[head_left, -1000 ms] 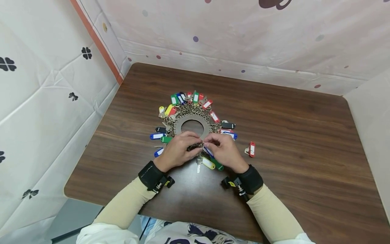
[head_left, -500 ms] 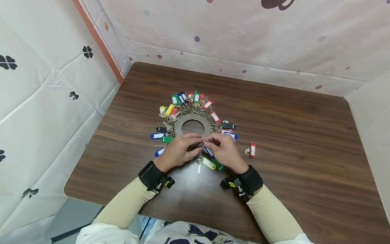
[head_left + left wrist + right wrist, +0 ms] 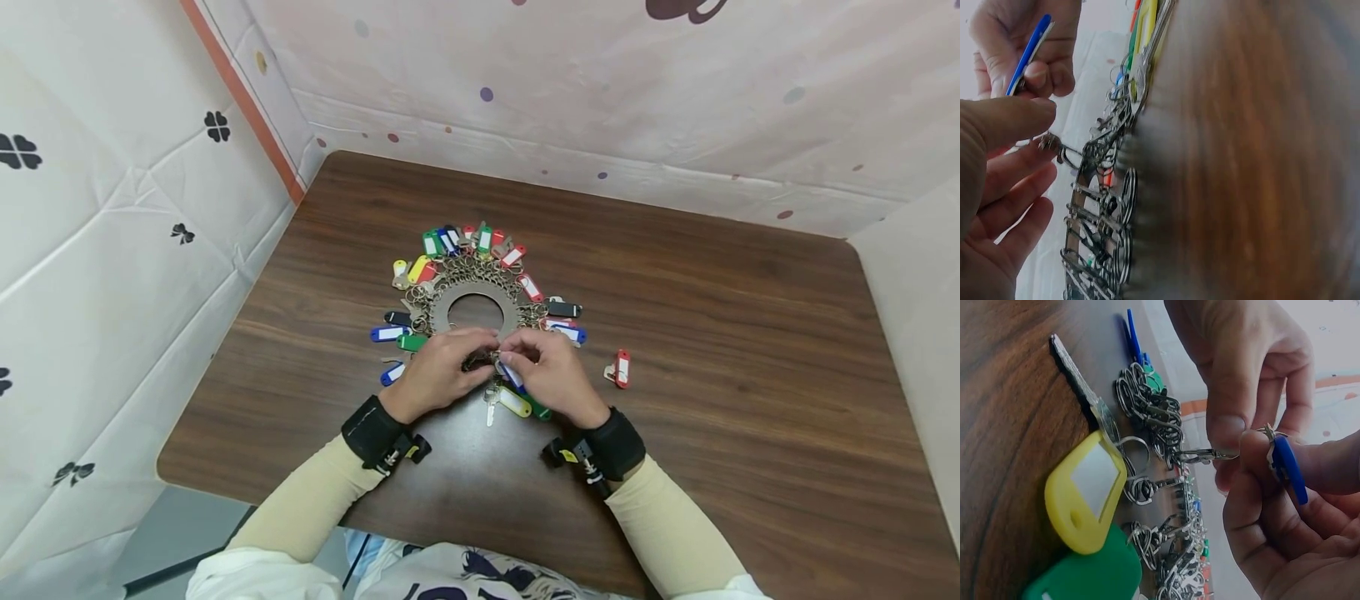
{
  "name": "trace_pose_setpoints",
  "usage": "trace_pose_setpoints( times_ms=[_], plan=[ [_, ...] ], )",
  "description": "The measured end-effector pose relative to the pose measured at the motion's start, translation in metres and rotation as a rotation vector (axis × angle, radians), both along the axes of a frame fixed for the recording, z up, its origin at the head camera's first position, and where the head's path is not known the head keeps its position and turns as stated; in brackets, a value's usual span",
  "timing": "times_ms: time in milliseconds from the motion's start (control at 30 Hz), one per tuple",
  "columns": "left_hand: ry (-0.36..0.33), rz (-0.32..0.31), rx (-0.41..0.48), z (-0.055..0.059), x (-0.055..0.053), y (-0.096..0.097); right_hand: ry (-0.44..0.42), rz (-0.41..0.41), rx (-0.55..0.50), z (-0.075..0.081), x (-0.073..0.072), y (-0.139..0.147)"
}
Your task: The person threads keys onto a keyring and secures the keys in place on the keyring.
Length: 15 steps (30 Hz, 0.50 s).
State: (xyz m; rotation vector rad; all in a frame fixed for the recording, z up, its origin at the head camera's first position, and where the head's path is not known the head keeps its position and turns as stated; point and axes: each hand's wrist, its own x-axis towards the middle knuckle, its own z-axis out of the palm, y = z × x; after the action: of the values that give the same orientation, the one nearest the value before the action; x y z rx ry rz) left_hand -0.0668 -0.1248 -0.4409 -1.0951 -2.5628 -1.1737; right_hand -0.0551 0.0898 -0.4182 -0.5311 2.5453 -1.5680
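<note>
A flat grey metal ring lies on the table, hung all round with small clasps, split rings, keys and coloured tags. My left hand is over its near side, thumb and fingers pinching a small metal clasp raised from the ring. Close against it, my right hand pinches a blue key tag at its split-ring end; fingertips partly hide that ring. The two hands' fingertips nearly meet. Below them lie a yellow key tag with a key and a green key tag.
A red key tag with a key lies apart, right of the ring. Other tags, such as a black one and a blue one, fan out around it. The wooden table meets covered walls behind and on the left.
The blue key tag in my right hand has tilted and shifted slightly left. My left hand stays in nearly the same place, and the red tag lies as before.
</note>
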Motion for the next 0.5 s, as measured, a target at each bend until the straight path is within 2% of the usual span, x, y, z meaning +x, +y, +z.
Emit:
trace_pose_setpoints(
  times_ms=[233, 500],
  plan=[
    [0.077, 0.008, -0.022, -0.0010, 0.0010, 0.0021, -0.005, -0.017, -0.009, -0.0002, 0.0001, 0.0003],
    [0.064, -0.013, -0.033, -0.0006, 0.0006, -0.0003, 0.039, -0.003, 0.001, -0.0010, 0.0000, 0.0015]
  ],
)
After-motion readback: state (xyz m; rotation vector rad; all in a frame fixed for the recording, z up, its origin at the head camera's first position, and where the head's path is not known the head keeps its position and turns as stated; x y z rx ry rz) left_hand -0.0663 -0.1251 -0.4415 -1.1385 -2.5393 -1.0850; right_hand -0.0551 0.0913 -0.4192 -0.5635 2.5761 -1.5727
